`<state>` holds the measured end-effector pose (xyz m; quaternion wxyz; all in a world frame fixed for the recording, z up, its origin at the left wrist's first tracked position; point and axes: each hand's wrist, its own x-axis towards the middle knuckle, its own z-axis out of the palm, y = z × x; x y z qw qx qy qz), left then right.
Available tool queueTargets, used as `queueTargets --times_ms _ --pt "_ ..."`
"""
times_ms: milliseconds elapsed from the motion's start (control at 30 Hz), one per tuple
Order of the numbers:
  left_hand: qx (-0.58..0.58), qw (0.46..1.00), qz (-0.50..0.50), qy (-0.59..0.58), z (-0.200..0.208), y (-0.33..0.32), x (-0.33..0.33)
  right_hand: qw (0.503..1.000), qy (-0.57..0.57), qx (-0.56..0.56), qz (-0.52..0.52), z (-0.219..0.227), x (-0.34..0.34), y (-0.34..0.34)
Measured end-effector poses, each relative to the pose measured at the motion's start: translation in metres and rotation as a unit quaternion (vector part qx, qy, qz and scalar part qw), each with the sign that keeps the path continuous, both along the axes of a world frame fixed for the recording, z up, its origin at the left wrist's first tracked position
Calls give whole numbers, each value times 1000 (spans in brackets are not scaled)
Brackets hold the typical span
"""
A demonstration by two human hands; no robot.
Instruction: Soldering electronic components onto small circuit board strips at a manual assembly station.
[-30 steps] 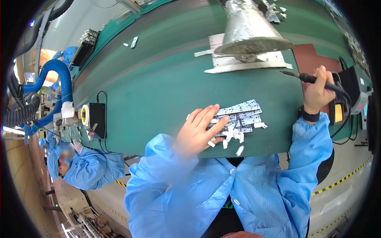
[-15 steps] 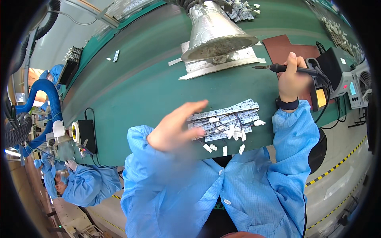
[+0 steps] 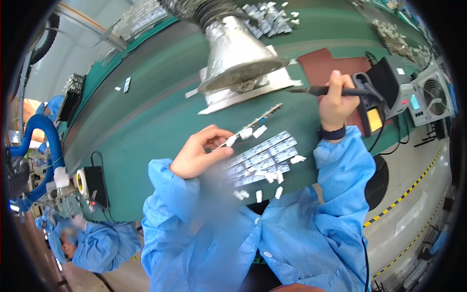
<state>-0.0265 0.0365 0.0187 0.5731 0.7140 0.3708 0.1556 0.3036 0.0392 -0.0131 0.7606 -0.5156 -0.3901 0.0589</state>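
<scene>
My left hand (image 3: 202, 152) pinches one end of a narrow circuit board strip (image 3: 260, 118), turned on edge above the mat, with white connectors hanging at its side. Close by on the mat lie several more circuit board strips (image 3: 265, 155), side by side, with white connectors (image 3: 271, 176) along their near edge. My right hand (image 3: 336, 101) is closed around a soldering iron (image 3: 318, 91). Its dark tip points left, in front of the fume hood's base and apart from the strip.
A metal fume extraction hood (image 3: 238, 61) stands ahead on the green mat (image 3: 141, 146). To the right are a soldering station (image 3: 411, 100) and a yellow sponge holder (image 3: 374, 119). More boards (image 3: 272, 20) are heaped at the back. A co-worker in blue (image 3: 104, 246) sits at left.
My left hand has closed on one strip and raised it off the pile, tilting it on edge. My right hand still holds the soldering iron. The whole view has shifted slightly.
</scene>
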Motion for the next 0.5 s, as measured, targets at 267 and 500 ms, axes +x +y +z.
queueTargets --times_ms 267,500 --pt "-147 983 73 -78 -25 -1 -11 988 -130 -27 -82 -12 -1 -11" --pt "-82 990 93 -74 -17 -12 -8 999 -39 24 -9 1 -12 -13"
